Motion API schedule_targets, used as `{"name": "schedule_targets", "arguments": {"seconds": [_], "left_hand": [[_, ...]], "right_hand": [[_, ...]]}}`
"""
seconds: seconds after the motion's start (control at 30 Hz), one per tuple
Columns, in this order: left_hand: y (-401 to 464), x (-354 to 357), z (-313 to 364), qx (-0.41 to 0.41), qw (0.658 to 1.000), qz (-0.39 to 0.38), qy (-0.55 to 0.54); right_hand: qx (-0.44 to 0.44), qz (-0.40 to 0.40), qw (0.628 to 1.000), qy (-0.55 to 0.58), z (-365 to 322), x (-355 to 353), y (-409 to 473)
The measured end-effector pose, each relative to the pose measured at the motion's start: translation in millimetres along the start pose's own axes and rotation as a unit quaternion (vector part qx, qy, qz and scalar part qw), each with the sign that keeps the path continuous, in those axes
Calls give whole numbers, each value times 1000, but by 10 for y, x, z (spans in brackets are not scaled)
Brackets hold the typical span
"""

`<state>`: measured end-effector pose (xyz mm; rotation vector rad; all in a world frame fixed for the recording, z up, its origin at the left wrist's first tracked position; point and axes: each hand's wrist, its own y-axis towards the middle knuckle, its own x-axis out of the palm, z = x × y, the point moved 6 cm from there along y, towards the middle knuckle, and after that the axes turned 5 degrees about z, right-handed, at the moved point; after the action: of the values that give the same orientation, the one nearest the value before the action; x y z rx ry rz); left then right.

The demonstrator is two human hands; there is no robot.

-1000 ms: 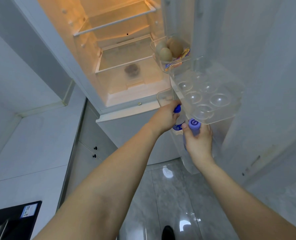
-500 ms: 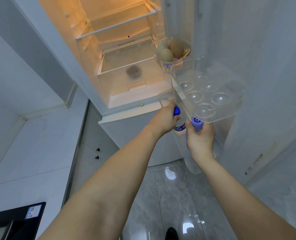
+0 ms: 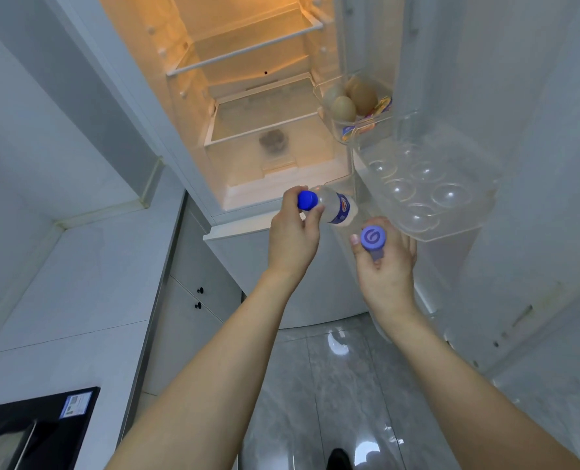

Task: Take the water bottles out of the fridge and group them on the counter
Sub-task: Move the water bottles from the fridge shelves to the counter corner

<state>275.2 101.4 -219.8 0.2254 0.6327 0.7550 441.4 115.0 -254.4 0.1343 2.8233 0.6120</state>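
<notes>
Removal is judged under way, one bottle being gripped by the left hand, another by the right hand, so carriage to the counter is called for next.

Right hand hides its bottle below the cap; the dark jar behind the fridge's far drawer is blurred; near-left black appliance cut off.

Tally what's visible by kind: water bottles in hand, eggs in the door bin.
Water bottles: 2, blue-capped bottle in left hand, purple-capped bottle in right hand
Eggs in door bin: 3 visible
Total: 5
</notes>
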Motion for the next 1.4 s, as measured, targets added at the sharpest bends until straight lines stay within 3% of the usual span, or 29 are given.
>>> {"name": "schedule_targets", "arguments": {"seconds": [0.2, 0.33, 0.47, 0.57, 0.73, 0.83, 1.23, 1.4], "left_hand": [[-57, -439, -249, -76, 993, 67, -66], [-168, -743, -491, -107, 990, 77, -50], [-350, -1082, -700, -130, 988, 81, -37], [-459, -1341, -827, -144, 986, 74, -29], [-642, -1698, -976, -171, 984, 47, 13], [-819, -1907, -1082, -187, 979, 57, 59], [-2100, -2396, -1071, -315, 932, 163, 78], [-2946, -2532, -920, -370, 897, 227, 88]], "right_hand": [[-140, -10, 990, -7, -334, 178, -54], [-179, -20, 983, -25, -474, 335, -119], [-172, -4, 985, 21, -667, 439, -161], [-148, -44, 987, 52, -773, 676, -266], [40, -140, 982, 120, -664, 1158, -450], [101, -190, 968, 130, -637, 1369, -663], [38, -369, 918, 137, -948, 1455, -1347], [23, -474, 867, 151, -1034, 1392, -2030]]}}
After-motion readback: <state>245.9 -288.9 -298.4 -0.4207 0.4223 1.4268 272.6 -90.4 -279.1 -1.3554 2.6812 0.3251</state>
